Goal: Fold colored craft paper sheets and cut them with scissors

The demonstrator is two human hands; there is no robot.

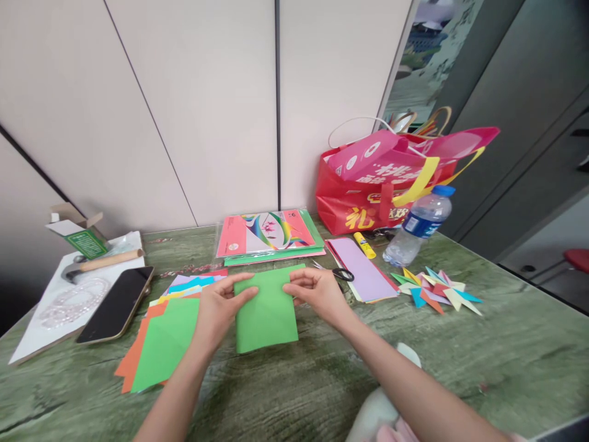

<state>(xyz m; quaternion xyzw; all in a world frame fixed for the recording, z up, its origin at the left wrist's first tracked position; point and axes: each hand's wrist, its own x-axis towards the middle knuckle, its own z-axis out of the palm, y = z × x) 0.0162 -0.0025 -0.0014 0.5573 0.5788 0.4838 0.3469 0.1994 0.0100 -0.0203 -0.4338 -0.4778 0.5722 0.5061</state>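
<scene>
A sheet of green paper, which looks folded over, is held up just above the table between my two hands. My left hand pinches its left edge between thumb and fingers. On the opposite side, the upper right edge is gripped by my right hand. Left of the sheet, a fanned stack of coloured paper lies with green on top and orange beneath, partly covered by my left wrist. Black-handled scissors lie just beyond my right hand, next to long lilac paper strips.
Folded paper stars, a water bottle, a glue stick and a red gift bag stand or lie to the right. Behind are paper packs. Leftward are a phone, a wooden-handled tool and a small box.
</scene>
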